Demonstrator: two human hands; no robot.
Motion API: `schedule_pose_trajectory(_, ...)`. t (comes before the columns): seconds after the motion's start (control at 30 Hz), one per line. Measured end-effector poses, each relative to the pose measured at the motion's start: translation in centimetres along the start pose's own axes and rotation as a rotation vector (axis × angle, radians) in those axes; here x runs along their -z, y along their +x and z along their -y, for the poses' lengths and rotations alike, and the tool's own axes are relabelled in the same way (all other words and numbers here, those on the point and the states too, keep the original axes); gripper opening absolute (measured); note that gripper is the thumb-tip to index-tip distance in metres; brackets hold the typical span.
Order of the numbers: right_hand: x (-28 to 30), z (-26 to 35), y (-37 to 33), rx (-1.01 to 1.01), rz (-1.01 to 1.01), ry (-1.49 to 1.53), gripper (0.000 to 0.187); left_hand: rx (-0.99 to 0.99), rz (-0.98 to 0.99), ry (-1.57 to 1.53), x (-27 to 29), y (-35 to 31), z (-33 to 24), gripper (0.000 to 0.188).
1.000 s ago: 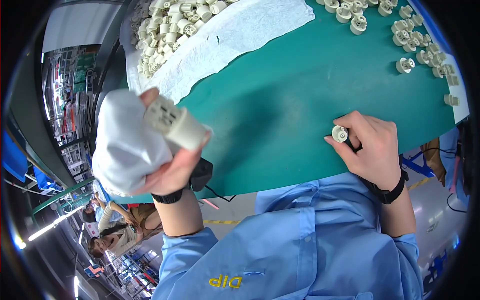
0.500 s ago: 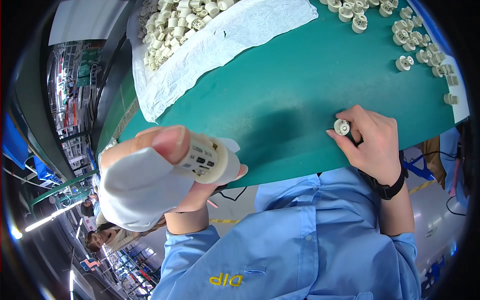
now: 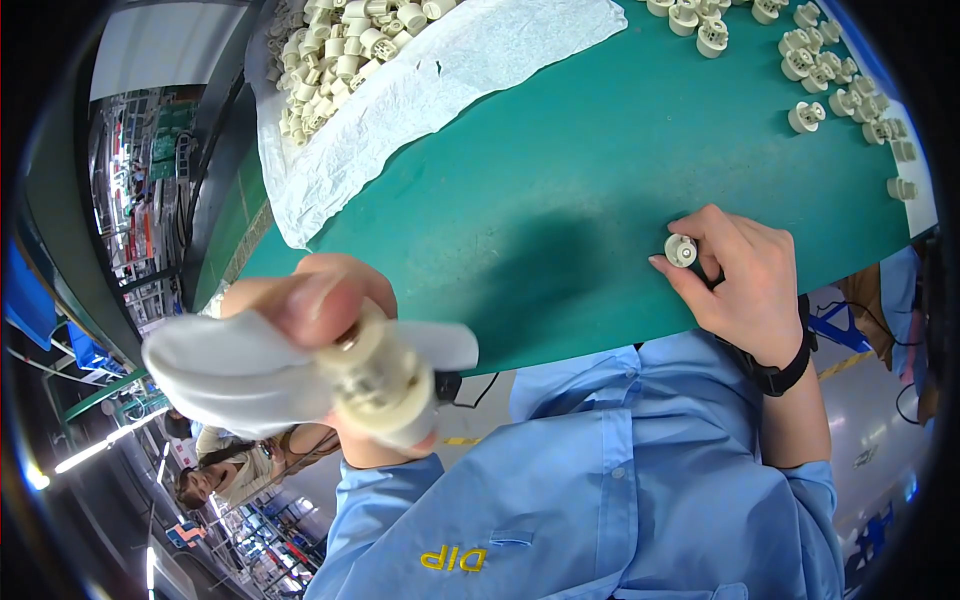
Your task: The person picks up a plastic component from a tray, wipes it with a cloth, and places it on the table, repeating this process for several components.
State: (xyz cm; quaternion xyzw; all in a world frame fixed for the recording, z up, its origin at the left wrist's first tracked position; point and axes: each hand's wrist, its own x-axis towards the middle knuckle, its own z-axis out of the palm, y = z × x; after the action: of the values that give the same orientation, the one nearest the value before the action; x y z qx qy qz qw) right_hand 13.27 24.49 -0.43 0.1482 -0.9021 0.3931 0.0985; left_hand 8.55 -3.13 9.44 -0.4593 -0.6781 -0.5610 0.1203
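- My left hand (image 3: 318, 288) is hovering over the near left edge of the green table (image 3: 600, 150), gripping a cream fitting (image 3: 385, 390) between thumb and fingers.
- That fitting is blurring, so I am not making out its slots or finer details.
- A white cloth (image 3: 230, 375) is bunching around the same hand, off the table's near left edge, and is hiding my palm and most fingers; I am not able to tell how it is being held.
- My right hand (image 3: 745, 275) is staying low over the table's near right part, pinching a round cream piece (image 3: 681, 250) between thumb and forefinger; the other fingers are curling out of sight.
- At the table's far left, a white sheet (image 3: 450, 75) is lying alongside a heap of cream parts (image 3: 340, 60), whose top is running out of view.
- Towards the table's far right corner, loose cream sockets (image 3: 820, 65) are clustering, the uppermost being cut off.
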Motion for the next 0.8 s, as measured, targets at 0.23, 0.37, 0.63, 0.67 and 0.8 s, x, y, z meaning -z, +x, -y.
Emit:
schedule_pose_trajectory(0.23, 0.1, 0.3, 0.1, -0.003, 0.003, 0.003, 0.024, 0.16, -0.058, -0.822, -1.3, -0.2, -0.1, 0.044)
schedule_pose_trajectory(0.37, 0.1, 0.2, 0.2, -0.011, 0.011, 0.005, 0.024, 0.232, -0.043, -1.189, -2.8, -0.7, 0.8, 0.029)
schedule_pose_trajectory(0.63, 0.1, 0.2, 0.0, -0.007, 0.02, -0.014, 0.024, 0.214, -0.175, -1.465, -4.7, -2.0, 1.5, 0.017)
schedule_pose_trajectory(0.67, 0.1, 0.3, 0.1, -0.006, 0.017, -0.014, 0.024, 0.239, -0.218, -1.48, -4.9, -2.0, 1.3, 0.018)
schedule_pose_trajectory(0.8, 0.0, 0.2, 0.0, -0.008, 0.014, -0.014, 0.024, 0.282, -0.278, -1.46, -5.2, -1.9, 0.9, 0.023)
